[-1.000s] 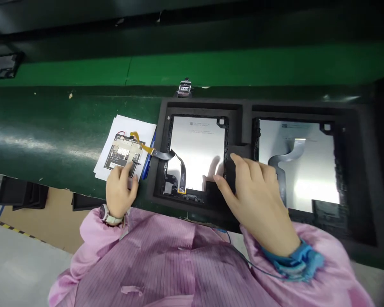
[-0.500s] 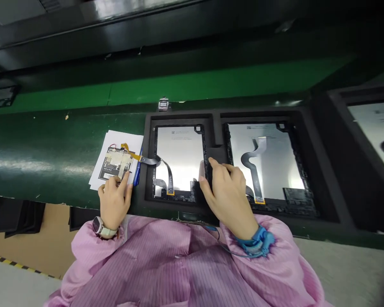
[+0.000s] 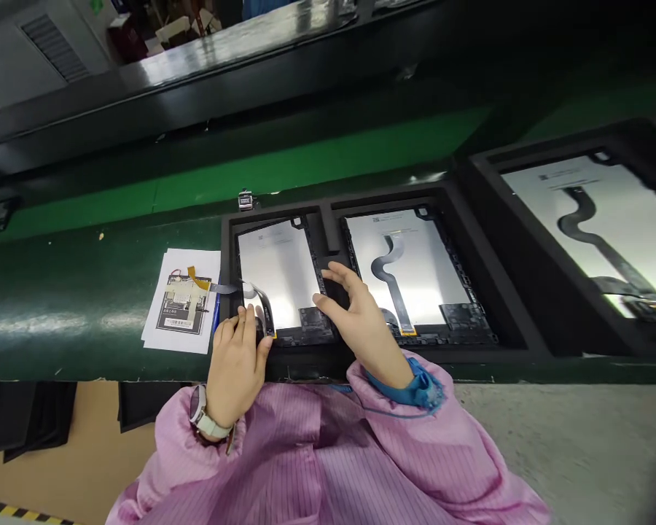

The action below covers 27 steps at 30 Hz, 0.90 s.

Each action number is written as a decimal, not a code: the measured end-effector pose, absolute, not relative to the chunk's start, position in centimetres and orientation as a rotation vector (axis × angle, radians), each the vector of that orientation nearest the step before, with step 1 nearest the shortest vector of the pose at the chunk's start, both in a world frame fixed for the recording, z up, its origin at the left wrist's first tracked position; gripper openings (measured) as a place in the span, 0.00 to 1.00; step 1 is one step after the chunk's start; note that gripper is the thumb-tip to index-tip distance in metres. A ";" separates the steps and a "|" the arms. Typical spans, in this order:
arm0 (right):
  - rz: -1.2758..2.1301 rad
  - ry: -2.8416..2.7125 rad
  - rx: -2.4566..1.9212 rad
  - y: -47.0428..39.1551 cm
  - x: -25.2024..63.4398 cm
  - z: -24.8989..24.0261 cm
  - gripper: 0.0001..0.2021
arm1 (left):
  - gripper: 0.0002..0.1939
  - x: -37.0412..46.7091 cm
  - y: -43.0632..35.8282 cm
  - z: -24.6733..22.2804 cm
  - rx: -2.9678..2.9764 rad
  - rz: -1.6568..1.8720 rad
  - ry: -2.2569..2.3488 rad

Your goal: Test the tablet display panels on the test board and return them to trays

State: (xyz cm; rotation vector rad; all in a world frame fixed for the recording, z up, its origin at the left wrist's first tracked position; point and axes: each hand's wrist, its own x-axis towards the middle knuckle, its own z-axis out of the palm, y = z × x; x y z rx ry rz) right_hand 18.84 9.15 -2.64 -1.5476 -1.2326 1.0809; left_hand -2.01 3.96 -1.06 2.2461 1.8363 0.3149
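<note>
A silver-backed display panel with a black frame lies slightly askew in the left recess of a black foam tray. My left hand is at the panel's lower left edge, fingers stretched out, its thumb close to the dark flex cable. My right hand is at the right edge, thumb and fingers apart. Whether either hand grips the panel cannot be made out. The cable joins a ribbon that leads left to a small battery-like board on white paper sheets.
A second panel with a curved flex cable fills the tray's right recess. Another panel sits in a tray farther right. A small metal counter stands behind the tray. Black trays are stacked below the green bench.
My left hand has left the small board and moved right to the panel's lower left edge. My right hand's fingers have spread at the right edge. The camera view has shifted right.
</note>
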 end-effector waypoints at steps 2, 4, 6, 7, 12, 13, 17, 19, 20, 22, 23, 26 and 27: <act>1.157 -1.190 -1.409 8.7 18.4 -0.6 0.32 | 0.31 -3.2 3.9 0.4 2.127 0.285 1.731; 1.190 -1.219 -1.255 8.0 17.2 1.7 0.32 | 0.28 -4.3 4.0 2.4 1.984 0.308 1.651; 1.215 -1.285 -1.124 7.5 15.7 3.9 0.32 | 0.23 -5.1 4.7 4.4 1.833 0.496 1.658; 1.233 -1.323 -1.071 7.4 14.9 4.7 0.32 | 0.22 -5.2 5.4 5.2 1.757 0.662 1.665; 1.435 -1.366 -0.674 8.6 11.6 4.7 0.34 | 0.25 -4.1 10.4 6.6 1.510 1.164 1.520; 1.463 -1.297 -0.620 8.9 11.0 3.9 0.33 | 0.27 -3.9 11.2 6.5 1.473 1.136 1.509; 1.429 -1.080 -0.967 8.9 9.1 0.8 0.28 | 0.26 -3.6 12.1 6.4 1.222 1.139 1.471; 1.448 -1.134 -1.152 8.2 8.5 0.2 0.31 | 0.22 -3.8 11.9 6.6 1.097 1.208 1.453; 1.475 -1.188 -1.142 7.9 8.3 0.1 0.33 | 0.20 -4.0 11.8 6.7 1.044 1.237 1.437; 1.536 -1.271 -0.900 7.3 8.2 0.3 0.37 | 0.15 -4.6 11.7 6.9 0.946 1.293 1.394; 1.542 -1.274 -0.747 7.2 8.3 0.4 0.38 | 0.12 -4.9 11.6 6.9 0.899 1.333 1.376; 1.475 -1.210 -0.700 7.5 9.5 0.3 0.33 | 0.03 -5.9 11.1 6.4 0.776 1.506 1.368; 1.441 -1.200 -0.845 7.8 10.1 0.1 0.33 | 0.02 -6.1 10.9 6.0 0.750 1.557 1.378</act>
